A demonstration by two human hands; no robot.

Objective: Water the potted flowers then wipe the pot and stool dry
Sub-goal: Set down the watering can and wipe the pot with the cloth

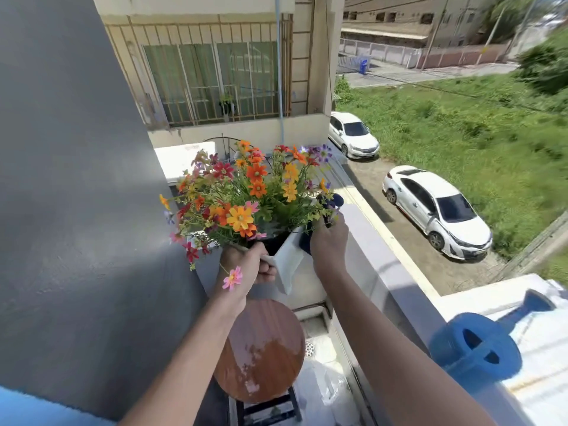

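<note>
A white square pot (287,265) full of orange, red, pink and purple flowers (246,195) is lifted in the air above a round brown wooden stool (261,348). My left hand (249,265) grips the pot's near rim. My right hand (327,241) presses a dark blue cloth (305,241) against the pot's right side. The stool's seat shows a wet, shiny patch on its right half. A blue watering can (475,347) stands on the white ledge at the lower right.
A grey wall (76,179) rises close on the left. The white balcony ledge (384,262) runs along the right, with a drop to parked cars and grass beyond. A floor drain (309,348) lies beside the stool.
</note>
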